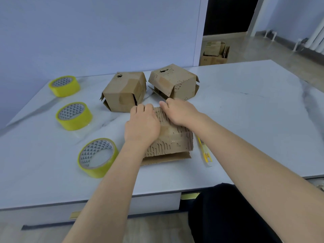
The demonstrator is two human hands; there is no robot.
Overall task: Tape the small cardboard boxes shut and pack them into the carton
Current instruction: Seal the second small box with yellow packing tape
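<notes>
Three small brown cardboard boxes are set on the pale marbled desk (245, 111). The nearest box (175, 137), worn and ribbed, is gripped from above by the left hand (142, 125) and right hand (180, 111), fingers curled over its far edge. Two other boxes (122, 92) (173, 81) are placed just behind it. Yellow tape rolls (64, 91) (75, 122) (105, 170) are lined up to the left, and a yellow utility knife (204, 151) is laid just right.

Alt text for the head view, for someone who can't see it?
Left hand and right hand grip the nearest box on a pale table. Behind it sit two more boxes; three yellow tape rolls lie left, a cutter right.
</notes>
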